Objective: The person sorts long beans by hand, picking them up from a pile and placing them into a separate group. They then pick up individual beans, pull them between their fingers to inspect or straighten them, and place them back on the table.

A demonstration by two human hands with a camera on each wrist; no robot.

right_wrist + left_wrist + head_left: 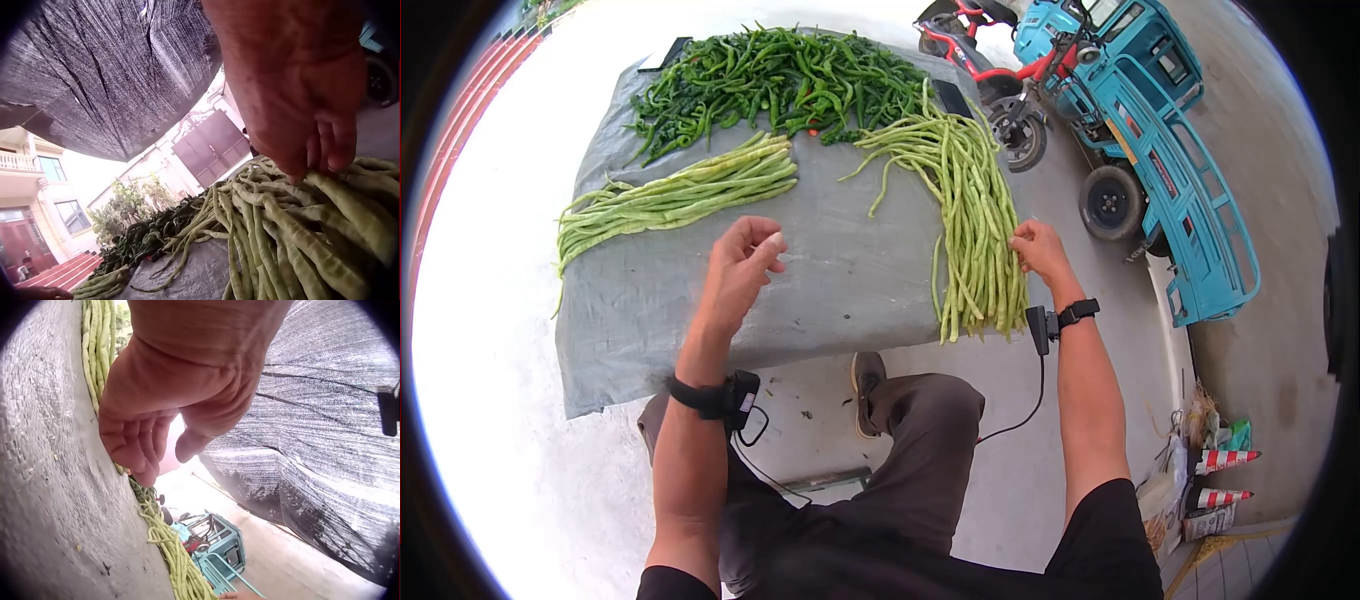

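Knee [930, 400], grey sheet [840, 270], peppers [770, 75], possibly tricycle [1150, 130]

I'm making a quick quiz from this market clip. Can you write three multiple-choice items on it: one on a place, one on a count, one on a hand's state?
1. Where does the right hand work?
A. at the pale long beans
B. at the green peppers
C. at the blue cart

2. How many separate piles of long beans lie on the grey sheet?
A. one
B. two
C. four

3. What does the left hand hold?
A. a pepper
B. a bean bundle
C. nothing

Answers: 1 A, its fingertips touch those beans; 2 B, a darker pile lies left, the pale one right; 3 C, its loosely curled fingers hover over bare sheet.
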